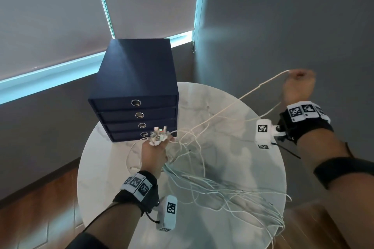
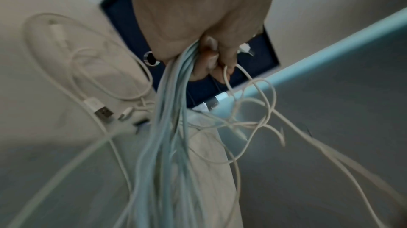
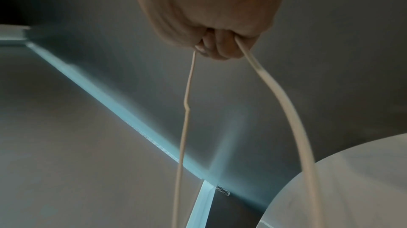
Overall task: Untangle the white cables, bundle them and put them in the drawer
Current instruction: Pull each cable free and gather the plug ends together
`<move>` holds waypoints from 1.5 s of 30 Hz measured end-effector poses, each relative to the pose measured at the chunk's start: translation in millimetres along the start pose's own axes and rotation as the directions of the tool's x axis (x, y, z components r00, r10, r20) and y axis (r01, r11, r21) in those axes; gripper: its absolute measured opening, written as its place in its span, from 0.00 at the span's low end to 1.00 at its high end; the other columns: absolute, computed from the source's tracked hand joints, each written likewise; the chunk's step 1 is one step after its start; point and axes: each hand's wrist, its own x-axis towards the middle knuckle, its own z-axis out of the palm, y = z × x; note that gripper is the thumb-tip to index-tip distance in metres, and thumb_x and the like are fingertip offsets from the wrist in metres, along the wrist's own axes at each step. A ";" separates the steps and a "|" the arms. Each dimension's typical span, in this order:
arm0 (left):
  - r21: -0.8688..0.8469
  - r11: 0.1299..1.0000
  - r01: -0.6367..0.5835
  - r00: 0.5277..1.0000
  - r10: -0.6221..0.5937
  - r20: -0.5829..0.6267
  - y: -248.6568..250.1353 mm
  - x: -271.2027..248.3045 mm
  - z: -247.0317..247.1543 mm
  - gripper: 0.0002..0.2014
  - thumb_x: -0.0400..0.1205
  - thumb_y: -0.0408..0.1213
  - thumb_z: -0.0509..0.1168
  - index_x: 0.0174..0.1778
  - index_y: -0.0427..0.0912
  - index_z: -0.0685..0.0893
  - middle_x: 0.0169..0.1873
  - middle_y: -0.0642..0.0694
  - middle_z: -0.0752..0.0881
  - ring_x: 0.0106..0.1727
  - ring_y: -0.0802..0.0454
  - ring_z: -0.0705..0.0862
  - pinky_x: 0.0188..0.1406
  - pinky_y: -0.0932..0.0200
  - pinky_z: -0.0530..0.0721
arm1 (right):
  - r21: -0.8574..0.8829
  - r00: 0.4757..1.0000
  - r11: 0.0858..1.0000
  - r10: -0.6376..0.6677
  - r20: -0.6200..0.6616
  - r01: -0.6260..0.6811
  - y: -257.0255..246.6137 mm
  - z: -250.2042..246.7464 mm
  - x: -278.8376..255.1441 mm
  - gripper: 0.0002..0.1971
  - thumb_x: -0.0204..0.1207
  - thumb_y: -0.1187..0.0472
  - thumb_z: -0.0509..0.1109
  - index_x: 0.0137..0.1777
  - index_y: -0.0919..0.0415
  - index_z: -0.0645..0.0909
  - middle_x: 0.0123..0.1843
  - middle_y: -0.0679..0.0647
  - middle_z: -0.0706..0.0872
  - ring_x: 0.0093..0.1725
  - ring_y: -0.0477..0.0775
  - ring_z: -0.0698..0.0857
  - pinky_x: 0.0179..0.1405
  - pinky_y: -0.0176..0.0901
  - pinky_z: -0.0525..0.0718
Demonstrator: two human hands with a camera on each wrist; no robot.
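Note:
Several white cables [image 1: 220, 188] sprawl tangled over the round marble table [image 1: 232, 234]. My left hand [image 1: 154, 152] grips a bunch of them, their plug ends [image 1: 158, 134] sticking up out of the fist in front of the lowest drawer. In the left wrist view the gripped strands [image 2: 174, 103] hang down from the left hand [image 2: 207, 23]. My right hand [image 1: 298, 85] is raised high at the right and holds one white cable [image 1: 261, 86] pulled out of the tangle. In the right wrist view this cable [image 3: 284, 99] loops through the right hand [image 3: 215, 28].
A dark blue drawer unit [image 1: 135, 91] with several shut drawers and ring pulls stands at the table's back left. A loose coiled cable with a USB plug [image 2: 102, 111] lies on the table beside the unit. Wood floor shows around the table.

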 end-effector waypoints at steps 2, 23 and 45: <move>-0.070 0.996 0.045 0.995 -0.051 -0.081 -3.5 4.4 -10.5 0.11 0.81 0.20 0.68 0.42 0.41 0.90 0.35 0.42 0.86 0.17 0.57 0.71 0.15 0.64 0.70 | -0.028 0.995 0.996 0.088 -0.047 -0.089 19.0 -15.9 21.9 0.06 0.76 0.61 0.58 0.43 0.56 0.77 0.40 0.52 0.78 0.38 0.50 0.78 0.41 0.39 0.78; -0.074 0.997 -0.008 0.975 0.024 0.219 23.3 -7.3 20.6 0.08 0.82 0.35 0.72 0.39 0.38 0.91 0.29 0.38 0.73 0.19 0.56 0.61 0.24 0.59 0.57 | -0.057 0.372 0.943 -0.073 0.925 0.328 49.5 27.5 -176.5 0.08 0.80 0.59 0.71 0.57 0.56 0.87 0.57 0.46 0.88 0.58 0.44 0.84 0.63 0.36 0.79; 0.157 0.981 -0.110 0.957 0.062 0.284 17.6 -22.5 25.4 0.08 0.81 0.27 0.73 0.37 0.38 0.85 0.16 0.59 0.80 0.16 0.68 0.73 0.17 0.75 0.68 | -0.115 0.169 0.952 0.168 0.971 -0.285 12.6 32.3 -185.5 0.06 0.80 0.65 0.71 0.47 0.71 0.84 0.37 0.61 0.87 0.34 0.54 0.85 0.42 0.45 0.86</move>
